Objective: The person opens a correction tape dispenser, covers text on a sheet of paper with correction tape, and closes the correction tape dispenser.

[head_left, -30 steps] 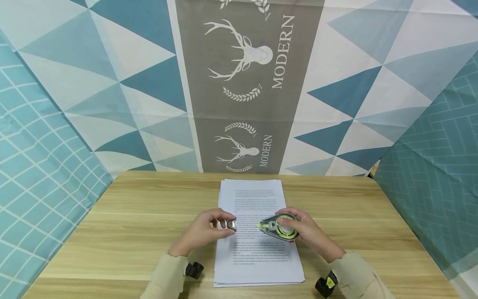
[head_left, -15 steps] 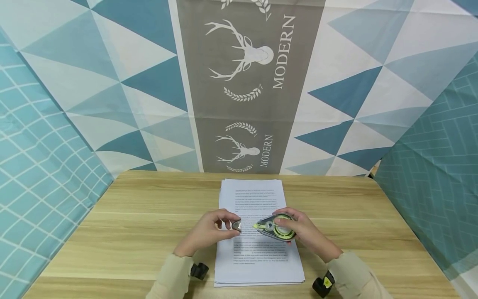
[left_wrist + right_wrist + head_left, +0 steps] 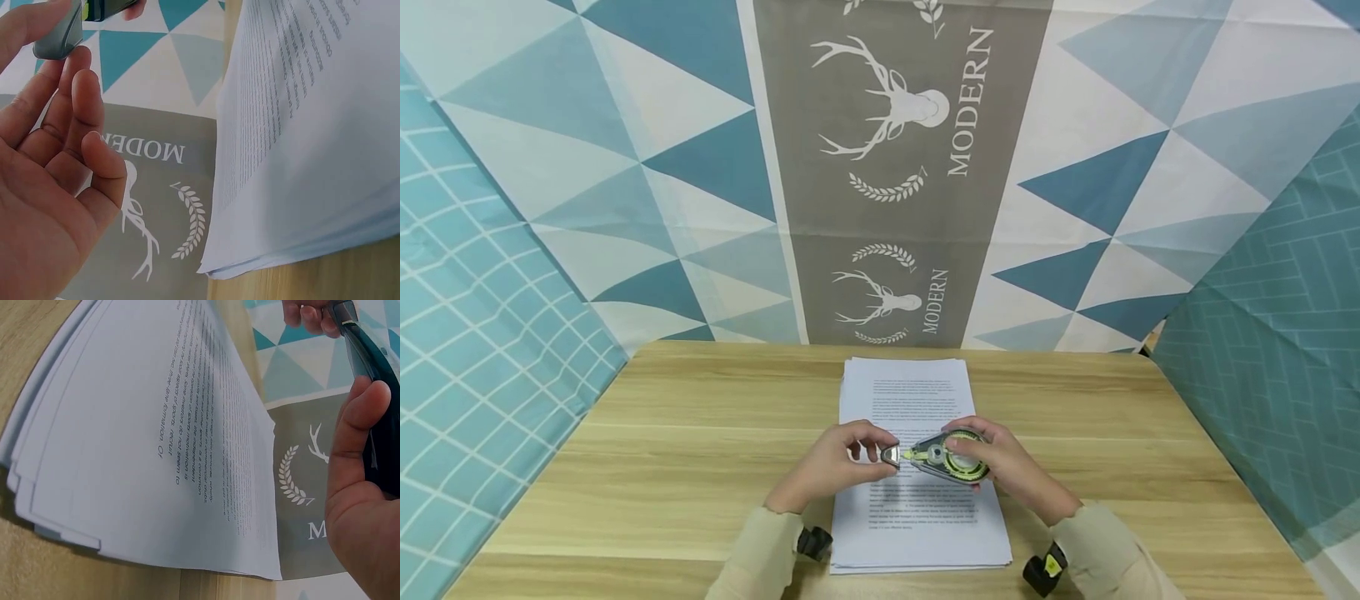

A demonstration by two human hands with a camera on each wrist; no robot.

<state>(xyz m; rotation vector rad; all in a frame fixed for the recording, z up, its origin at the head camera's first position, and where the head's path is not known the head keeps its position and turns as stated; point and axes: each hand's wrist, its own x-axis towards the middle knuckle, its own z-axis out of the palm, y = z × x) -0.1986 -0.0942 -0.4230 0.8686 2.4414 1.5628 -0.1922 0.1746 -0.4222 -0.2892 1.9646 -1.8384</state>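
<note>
Between thumb and fingertips my left hand point(image 3: 838, 462) pinches a small grey cap point(image 3: 891, 455), seen close up at the top left of the left wrist view point(image 3: 59, 39). Opposite it, my right hand point(image 3: 1018, 471) grips a correction tape point(image 3: 951, 457) with a dark, see-through body and yellow-green wheel. Its yellow tip points left and meets the mouth of the cap, or nearly so; whether they touch I cannot tell. Both are held above a stack of printed paper point(image 3: 917, 546). In the right wrist view the tape point(image 3: 382, 425) shows edge-on, partly cut off by the frame.
The paper stack lies on a wooden table point(image 3: 700, 417), its sheets slightly uneven at the edges. A patterned cloth point(image 3: 880, 208) with deer heads hangs behind the table. Tiled-pattern cloths flank it left and right. Each wrist wears a black camera point(image 3: 815, 542).
My left hand has moved right with the cap, and my right hand slightly left with the correction tape. The gap between cap and tip has closed almost entirely. The paper has stayed still.
</note>
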